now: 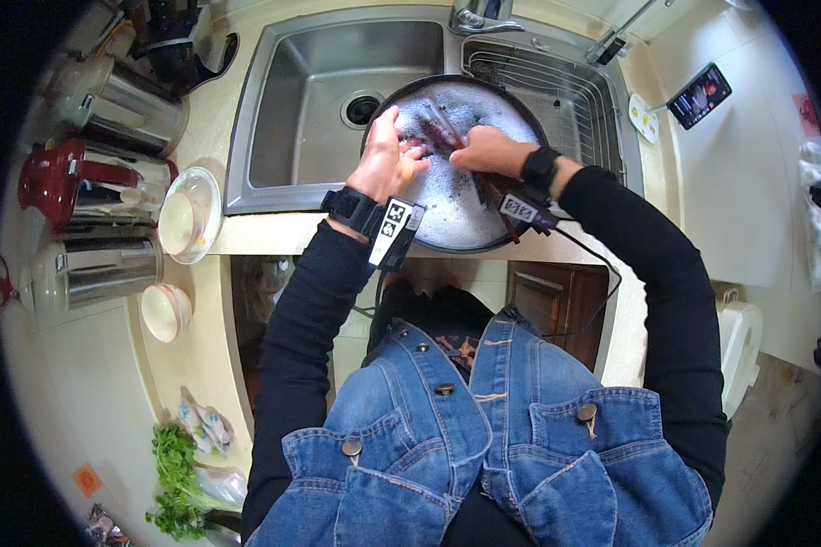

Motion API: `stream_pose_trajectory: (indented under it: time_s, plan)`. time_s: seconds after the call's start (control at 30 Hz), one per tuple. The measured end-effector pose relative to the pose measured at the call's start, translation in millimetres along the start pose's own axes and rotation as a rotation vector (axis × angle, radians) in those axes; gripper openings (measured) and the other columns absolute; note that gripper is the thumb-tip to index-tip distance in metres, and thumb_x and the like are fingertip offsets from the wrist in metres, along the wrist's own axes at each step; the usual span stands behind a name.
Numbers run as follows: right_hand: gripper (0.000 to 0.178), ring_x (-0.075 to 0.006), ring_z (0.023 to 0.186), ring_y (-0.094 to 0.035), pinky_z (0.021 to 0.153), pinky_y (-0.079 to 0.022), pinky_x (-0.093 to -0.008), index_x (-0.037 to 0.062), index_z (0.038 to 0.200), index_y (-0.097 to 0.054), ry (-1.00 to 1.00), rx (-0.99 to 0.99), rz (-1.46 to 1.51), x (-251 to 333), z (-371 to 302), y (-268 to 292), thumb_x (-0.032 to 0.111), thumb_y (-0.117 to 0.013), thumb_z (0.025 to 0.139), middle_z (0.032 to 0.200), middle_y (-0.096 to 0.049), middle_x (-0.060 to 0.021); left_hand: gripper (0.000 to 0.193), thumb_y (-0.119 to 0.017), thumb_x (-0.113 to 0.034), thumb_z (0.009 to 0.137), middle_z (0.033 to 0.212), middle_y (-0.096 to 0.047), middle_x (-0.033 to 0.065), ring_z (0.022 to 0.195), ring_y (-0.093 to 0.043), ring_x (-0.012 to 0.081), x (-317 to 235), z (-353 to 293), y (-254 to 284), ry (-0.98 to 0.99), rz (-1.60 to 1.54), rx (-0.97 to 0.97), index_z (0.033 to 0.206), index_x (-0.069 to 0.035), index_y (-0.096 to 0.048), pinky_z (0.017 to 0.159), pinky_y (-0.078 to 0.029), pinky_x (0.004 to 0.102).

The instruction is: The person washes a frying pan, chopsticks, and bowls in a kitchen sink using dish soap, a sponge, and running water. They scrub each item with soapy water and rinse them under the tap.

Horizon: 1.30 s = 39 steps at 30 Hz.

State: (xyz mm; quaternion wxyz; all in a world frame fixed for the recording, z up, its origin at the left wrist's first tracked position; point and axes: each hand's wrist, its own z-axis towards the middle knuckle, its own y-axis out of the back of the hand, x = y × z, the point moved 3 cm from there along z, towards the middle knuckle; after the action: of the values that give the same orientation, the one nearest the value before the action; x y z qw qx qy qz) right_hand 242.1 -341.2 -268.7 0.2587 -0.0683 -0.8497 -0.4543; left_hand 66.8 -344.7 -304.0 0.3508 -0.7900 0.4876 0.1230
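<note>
A large round dark-rimmed pan [414, 234] full of white suds and water sits across the sink's front edge. Over it, my right hand [493, 151] is closed around a bundle of reddish-brown chopsticks [442, 129]. Their far ends look smeared by motion, while the other ends stick out below my wrist near the pan's rim. My left hand [388, 162] is beside them above the suds, fingers apart and palm turned toward the chopsticks, holding nothing. Foam hides what lies in the water.
Behind the pan is a steel double sink [292, 109] with a wire rack [566, 100] in its right basin and a faucet [483, 14]. Left stand metal canisters [109, 105], a red kettle [59, 182], bowls [166, 312] and leafy greens [175, 474]. A phone [700, 97] is at right.
</note>
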Motion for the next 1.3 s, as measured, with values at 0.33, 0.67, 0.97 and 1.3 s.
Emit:
stream_pose_trajectory:
  time_s: [0.33,0.67,0.97,1.3]
  plan:
    - [0.011,-0.0235,0.070,-0.069,0.066,-0.060,-0.0363,0.0007,0.095,-0.053,-0.405,0.459,1.170,-13,-44,48,0.012,-0.055,0.093,0.083,-0.069,-0.0153,0.065,-0.054,-0.045,0.093,0.132,-0.038,0.0276,0.122,-0.048,0.0417,-8,-41,2,0.072,-0.035,0.123,0.128,0.008,-0.039,0.094,-0.046,0.0630]
    - [0.014,-0.0157,0.056,-0.060,0.054,-0.058,-0.0319,0.0008,0.091,-0.054,-0.253,0.270,1.308,-62,-60,69,0.012,-0.062,0.093,0.072,-0.062,-0.0075,0.054,-0.060,-0.041,0.093,0.119,-0.057,0.0204,0.113,-0.059,0.0338,-2,-73,3,-0.092,0.270,0.273,0.123,0.003,-0.049,0.091,-0.051,0.0514]
    - [0.017,-0.0193,0.061,-0.061,0.056,-0.058,-0.0364,-0.0009,0.093,-0.055,-0.368,-0.105,1.262,-221,-52,105,0.014,-0.062,0.093,0.073,-0.060,-0.0065,0.032,-0.054,-0.028,0.099,0.107,-0.067,0.0167,0.100,-0.067,0.0265,-3,-97,-8,-0.163,0.395,0.290,0.110,0.002,-0.061,0.080,-0.057,0.0368]
    - [0.033,-0.0402,0.100,-0.065,0.088,-0.053,-0.0437,-0.0027,0.099,-0.071,-0.592,-0.520,-0.044,-319,29,45,0.025,-0.064,0.083,0.106,-0.068,-0.0249,0.034,-0.054,-0.028,0.099,0.106,-0.066,0.0155,0.096,-0.067,0.0231,3,-102,-19,-0.153,0.499,0.164,0.112,0.003,-0.060,0.079,-0.056,0.0326]
